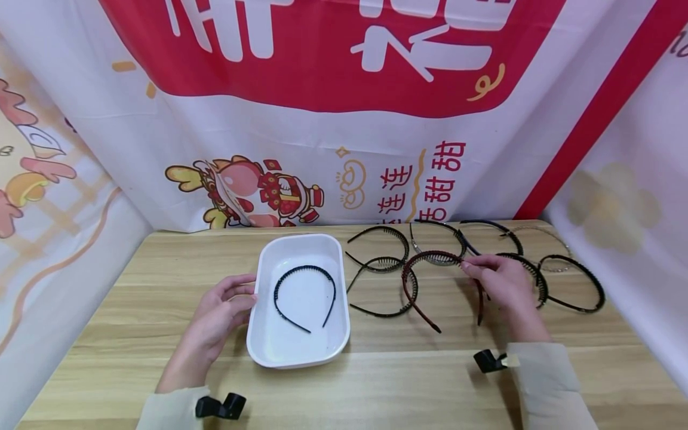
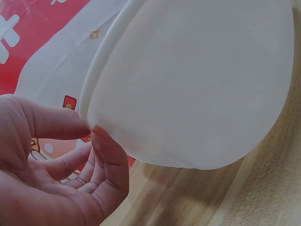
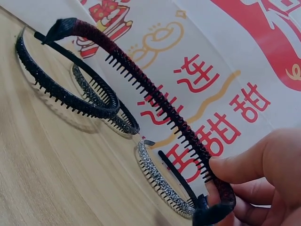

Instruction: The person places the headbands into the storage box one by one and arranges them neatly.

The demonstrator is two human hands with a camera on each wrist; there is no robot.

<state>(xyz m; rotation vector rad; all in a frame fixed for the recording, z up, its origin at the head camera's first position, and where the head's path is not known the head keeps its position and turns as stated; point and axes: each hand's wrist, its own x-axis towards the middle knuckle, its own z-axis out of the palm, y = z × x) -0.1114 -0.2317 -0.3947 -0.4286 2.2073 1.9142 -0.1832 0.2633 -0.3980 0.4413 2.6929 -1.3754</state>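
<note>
A white plastic basin (image 1: 294,353) stands left of the table's middle, with a black toothed headband (image 1: 304,267) lying inside. My left hand (image 1: 221,310) holds the basin's left rim; in the left wrist view, thumb and forefinger pinch its edge. On the right, my right hand (image 1: 500,278) pinches a dark red headband (image 3: 150,99) near one side, thumb against its outer surface. That headband is raised over the others, its teeth showing along the inner curve. Behind it lie black headbands (image 3: 61,92) and a silver glittery one (image 3: 160,181).
Several more headbands, such as a black one (image 1: 593,280) at the far right, lie across the right half of the wooden table (image 1: 398,388). A printed cloth (image 1: 333,128) hangs behind it. Each sleeve carries a small black mount (image 1: 489,361) at the wrist.
</note>
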